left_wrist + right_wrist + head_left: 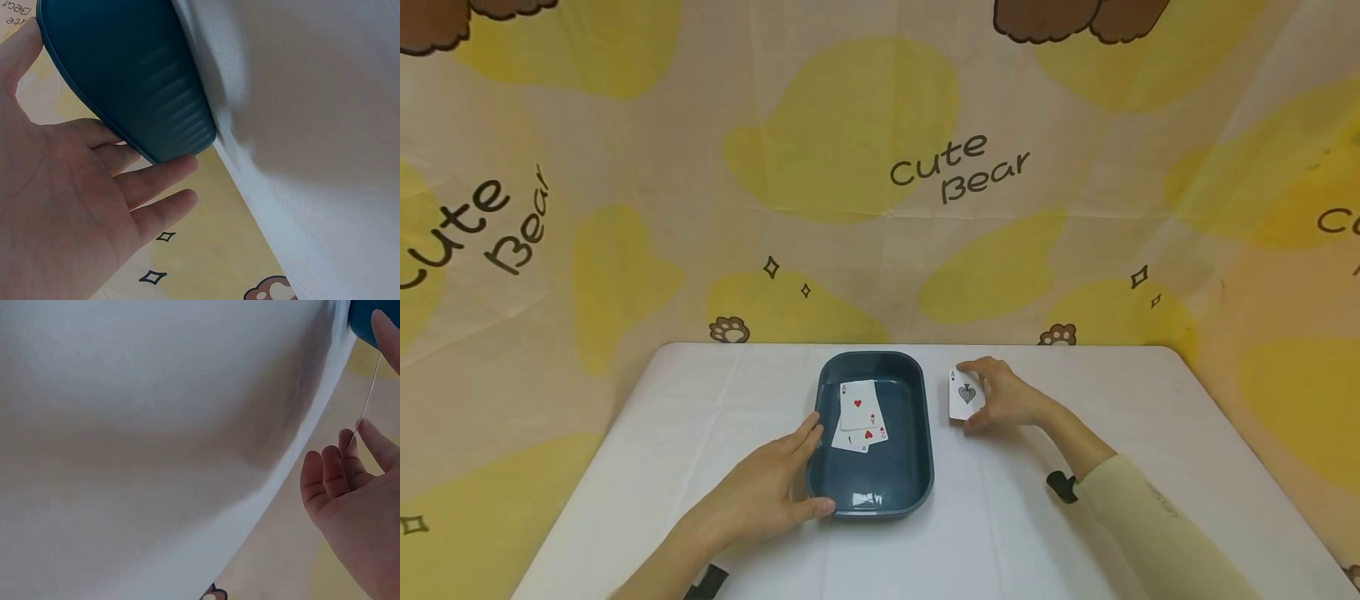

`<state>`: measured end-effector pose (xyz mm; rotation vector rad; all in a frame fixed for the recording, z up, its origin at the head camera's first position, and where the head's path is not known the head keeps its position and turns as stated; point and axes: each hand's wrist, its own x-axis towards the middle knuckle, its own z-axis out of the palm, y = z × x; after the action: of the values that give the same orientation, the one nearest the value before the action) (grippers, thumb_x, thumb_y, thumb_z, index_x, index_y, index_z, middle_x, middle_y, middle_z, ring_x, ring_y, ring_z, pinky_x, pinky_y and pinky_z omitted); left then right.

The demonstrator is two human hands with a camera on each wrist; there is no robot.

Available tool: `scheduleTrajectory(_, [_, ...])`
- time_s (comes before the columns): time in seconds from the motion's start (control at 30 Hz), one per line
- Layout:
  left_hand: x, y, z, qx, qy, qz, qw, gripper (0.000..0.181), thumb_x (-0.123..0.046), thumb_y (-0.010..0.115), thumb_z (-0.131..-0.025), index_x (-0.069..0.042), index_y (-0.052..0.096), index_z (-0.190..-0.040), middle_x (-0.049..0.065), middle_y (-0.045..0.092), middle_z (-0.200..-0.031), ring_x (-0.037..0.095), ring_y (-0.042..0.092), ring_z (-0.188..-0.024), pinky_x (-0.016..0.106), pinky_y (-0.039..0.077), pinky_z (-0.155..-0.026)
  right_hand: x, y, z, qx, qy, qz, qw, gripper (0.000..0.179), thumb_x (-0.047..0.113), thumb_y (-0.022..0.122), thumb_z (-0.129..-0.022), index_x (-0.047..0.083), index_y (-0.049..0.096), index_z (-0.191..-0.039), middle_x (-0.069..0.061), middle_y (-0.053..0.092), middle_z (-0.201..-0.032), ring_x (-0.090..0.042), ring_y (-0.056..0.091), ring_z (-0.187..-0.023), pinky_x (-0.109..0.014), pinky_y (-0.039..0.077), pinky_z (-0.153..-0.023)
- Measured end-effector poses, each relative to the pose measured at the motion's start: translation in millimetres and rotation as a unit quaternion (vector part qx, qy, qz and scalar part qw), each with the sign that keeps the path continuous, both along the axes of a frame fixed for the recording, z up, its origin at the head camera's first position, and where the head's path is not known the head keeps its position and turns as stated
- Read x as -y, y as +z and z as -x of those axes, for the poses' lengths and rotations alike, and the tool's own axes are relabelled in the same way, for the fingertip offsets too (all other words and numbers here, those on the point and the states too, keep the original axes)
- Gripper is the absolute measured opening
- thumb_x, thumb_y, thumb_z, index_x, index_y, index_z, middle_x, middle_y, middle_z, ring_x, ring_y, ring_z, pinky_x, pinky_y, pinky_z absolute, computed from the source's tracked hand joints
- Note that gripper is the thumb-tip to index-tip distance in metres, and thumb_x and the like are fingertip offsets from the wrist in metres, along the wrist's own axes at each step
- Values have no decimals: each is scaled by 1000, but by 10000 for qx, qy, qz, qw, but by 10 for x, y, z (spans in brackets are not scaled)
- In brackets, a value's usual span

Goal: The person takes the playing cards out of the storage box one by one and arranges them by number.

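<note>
Card (962,402) pinched beside tray (903,446)

White tabletop (1037,525) shows between tray and card; its far edge runs just behind both. The card, an ace of spades, sits between the right hand's (1009,398) curled fingers and thumb. The left hand (766,479), fingers nearly straight, touches the tray's side.

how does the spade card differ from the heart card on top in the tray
The spade card bears a dark, larger symbol; the heart card a small red one. The right hand pinches the spade card beside the tray; the heart card lies inside, on other cards. Both show white faces with one central symbol.
</note>
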<state>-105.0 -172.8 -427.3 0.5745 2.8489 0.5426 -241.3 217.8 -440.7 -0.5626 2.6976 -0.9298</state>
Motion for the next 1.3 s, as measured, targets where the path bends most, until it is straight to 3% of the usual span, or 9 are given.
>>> scheduleTrajectory(0.6, [-1,11,-7,-3,18,24,10000,106,-69,74,-85,-7,37,-163,3,23,-173,40,43,-147,58,41,-116,5,-154,86,192,13,-312,9993,96,20,99,-66,5,53,-149,-21,51,-148,-40,43,-132,-64,39,-112])
scheduleTrajectory(1.3, [17,2,-25,-53,-22,-65,10000,106,-67,74,-86,-7,36,-163,3,23,-173,38,42,-148,58,40,-116,51,-141,107,235,181,-621,9976,94,20,99,-66,6,56,-149,-21,52,-147,-41,41,-132,-63,39,-111])
